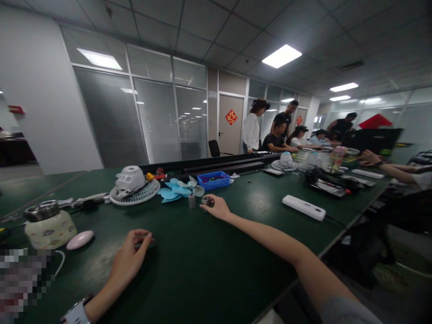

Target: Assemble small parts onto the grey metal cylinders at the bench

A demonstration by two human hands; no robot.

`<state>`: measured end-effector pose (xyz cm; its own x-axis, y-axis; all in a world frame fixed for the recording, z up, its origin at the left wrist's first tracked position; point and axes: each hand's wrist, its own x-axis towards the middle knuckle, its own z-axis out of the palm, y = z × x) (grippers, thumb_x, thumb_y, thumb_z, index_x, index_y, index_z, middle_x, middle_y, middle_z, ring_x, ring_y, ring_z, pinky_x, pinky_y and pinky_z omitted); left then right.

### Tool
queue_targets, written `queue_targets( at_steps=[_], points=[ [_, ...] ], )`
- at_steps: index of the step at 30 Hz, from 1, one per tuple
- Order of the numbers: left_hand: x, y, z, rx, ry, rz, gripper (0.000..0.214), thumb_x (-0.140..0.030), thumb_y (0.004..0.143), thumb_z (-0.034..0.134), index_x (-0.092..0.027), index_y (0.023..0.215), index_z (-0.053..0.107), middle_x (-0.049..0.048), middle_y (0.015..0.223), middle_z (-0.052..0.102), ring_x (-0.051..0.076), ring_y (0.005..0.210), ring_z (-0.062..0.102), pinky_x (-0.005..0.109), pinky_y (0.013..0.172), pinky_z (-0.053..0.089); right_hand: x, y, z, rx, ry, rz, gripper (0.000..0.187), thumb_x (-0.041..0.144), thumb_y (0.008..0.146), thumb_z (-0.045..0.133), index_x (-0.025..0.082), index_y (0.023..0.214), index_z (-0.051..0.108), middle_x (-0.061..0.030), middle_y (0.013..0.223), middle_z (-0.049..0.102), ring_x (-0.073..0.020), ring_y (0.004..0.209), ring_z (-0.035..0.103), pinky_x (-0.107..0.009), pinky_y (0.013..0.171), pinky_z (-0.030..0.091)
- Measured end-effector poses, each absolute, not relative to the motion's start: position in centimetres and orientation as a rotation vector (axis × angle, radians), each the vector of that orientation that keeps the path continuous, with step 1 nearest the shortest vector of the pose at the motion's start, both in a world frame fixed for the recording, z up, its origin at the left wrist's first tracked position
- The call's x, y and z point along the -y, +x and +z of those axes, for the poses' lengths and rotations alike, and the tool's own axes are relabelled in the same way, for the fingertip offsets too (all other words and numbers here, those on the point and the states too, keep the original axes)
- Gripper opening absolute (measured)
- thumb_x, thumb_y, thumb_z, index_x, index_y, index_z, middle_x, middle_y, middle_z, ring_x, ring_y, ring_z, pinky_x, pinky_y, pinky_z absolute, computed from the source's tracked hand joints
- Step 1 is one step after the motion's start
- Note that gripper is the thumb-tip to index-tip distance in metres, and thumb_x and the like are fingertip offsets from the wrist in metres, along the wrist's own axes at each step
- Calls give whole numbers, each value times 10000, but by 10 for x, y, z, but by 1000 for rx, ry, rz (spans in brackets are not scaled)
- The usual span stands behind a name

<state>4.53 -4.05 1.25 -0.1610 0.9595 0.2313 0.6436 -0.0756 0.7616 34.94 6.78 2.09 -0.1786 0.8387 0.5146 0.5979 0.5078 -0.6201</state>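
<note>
The right hand (217, 208) holds a small metallic piece (205, 200); the left hand (131, 253) curls, its grip narrow.

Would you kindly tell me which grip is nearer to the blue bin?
Right: the right grip is just on the near side of the blue bin; the left grip is farther off, leftward and closer to the camera.

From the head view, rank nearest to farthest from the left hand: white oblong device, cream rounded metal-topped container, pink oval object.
1. Pink oval object: to the left of the left hand.
2. Cream rounded metal-topped container: farther left.
3. White oblong device: well off to the right.
</note>
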Motion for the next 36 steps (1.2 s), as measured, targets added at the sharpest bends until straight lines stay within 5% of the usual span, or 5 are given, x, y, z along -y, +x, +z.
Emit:
queue_targets(
  at_steps=[13, 22, 36],
  points=[
    [44, 47, 15, -1786, 1773, 1156, 520, -642, 716, 505, -209, 1003, 523, 86, 886, 740, 265, 737, 696, 377, 662, 527, 2, 269, 23, 2127, -763, 748, 481, 428, 752, 727, 220, 1168, 603, -21, 1070, 683, -155, 937, 657, -281, 844, 523],
    [48, 74, 31, -1609, 2030, 1196, 552, -617, 791, 501, -238, 1191, 534, 88, 1204, 666, 290, 1126, 605, 406, 889, 515, -2, 268, 15, 1952, -785, 1006, 542, 348, 644, 810, 189, 1123, 613, -42, 1041, 698, -183, 954, 673, -311, 849, 530],
    [25, 93, 61, -1567, 2151, 1014, 399, -522, 745, 614, -242, 1029, 606, 21, 915, 767, 256, 982, 687, 354, 858, 494, -1, 271, 21, 1979, -826, 1028, 378, 297, 654, 807, 159, 974, 663, -7, 878, 680, -139, 794, 641, -243, 697, 495]
  ],
)
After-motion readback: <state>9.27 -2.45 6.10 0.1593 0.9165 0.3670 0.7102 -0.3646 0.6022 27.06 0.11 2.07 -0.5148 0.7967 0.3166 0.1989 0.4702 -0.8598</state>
